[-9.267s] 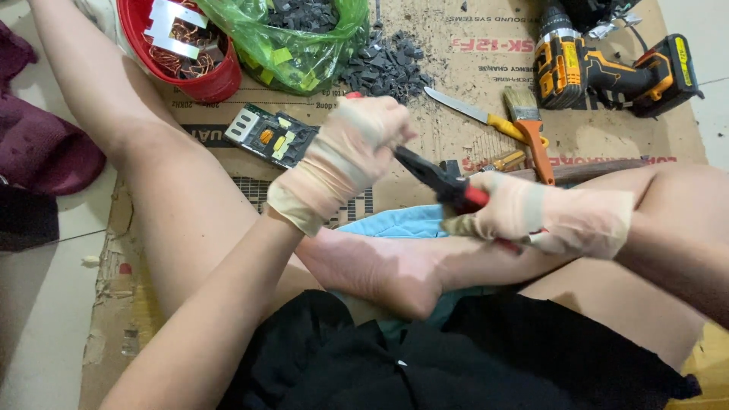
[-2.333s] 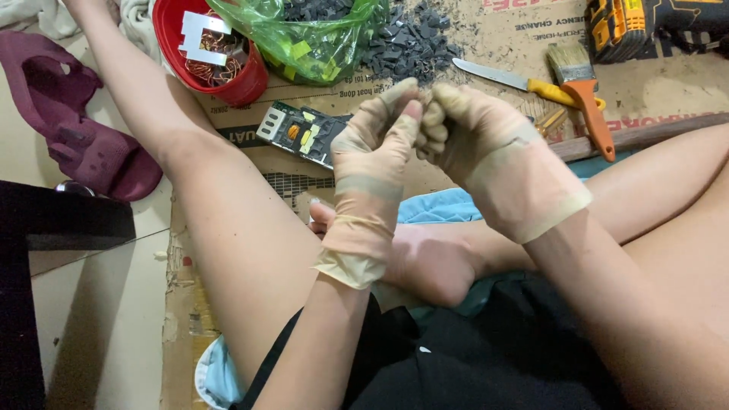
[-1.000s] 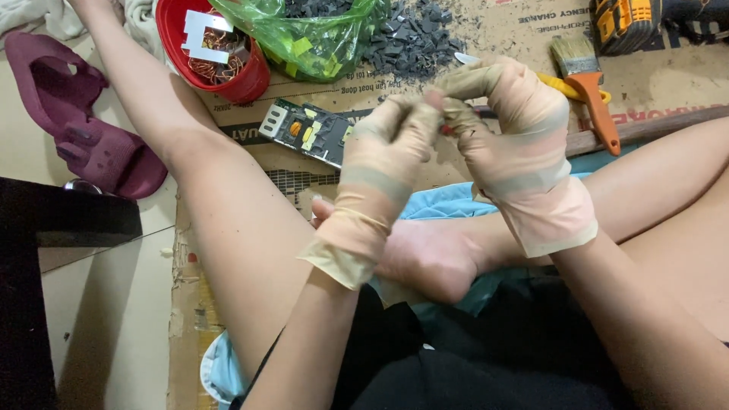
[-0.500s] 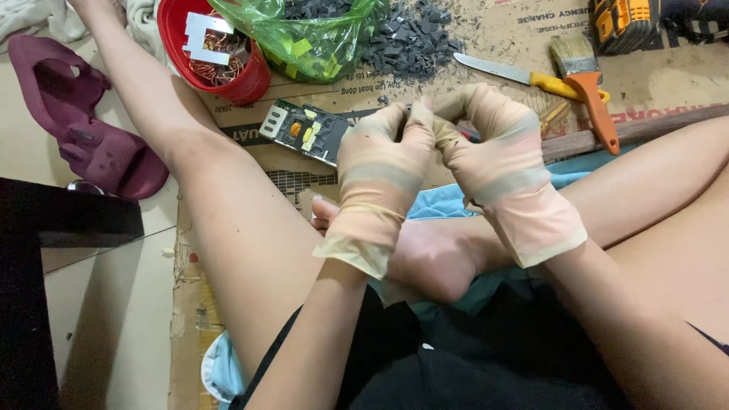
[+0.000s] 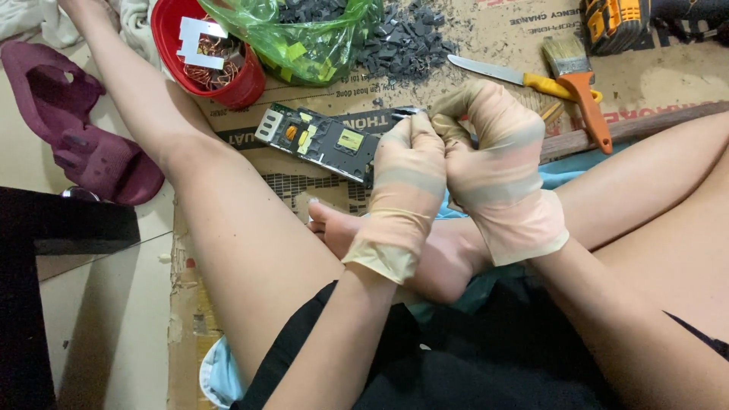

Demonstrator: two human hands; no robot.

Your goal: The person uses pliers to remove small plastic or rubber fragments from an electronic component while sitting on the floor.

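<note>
Both my hands wear beige rubber gloves and are pressed together above my crossed legs. My left hand and my right hand pinch a small part between their fingertips. Only a thin pale sliver of it shows; the fingers hide everything else. Just beyond the hands, a dark circuit board with yellow components lies on the cardboard. My bare foot rests under the left wrist.
At the back are a red bowl of copper wire and metal plates, a green bag, and a pile of dark fragments. A yellow-handled knife, an orange-handled brush, a drill and a wooden stick lie right. Maroon sandals and dark furniture are left.
The red-handled pliers that my right hand held earlier are gone from view. Over the last second the hands stayed joined, and the right fingers curled lower over the left fingertips.
</note>
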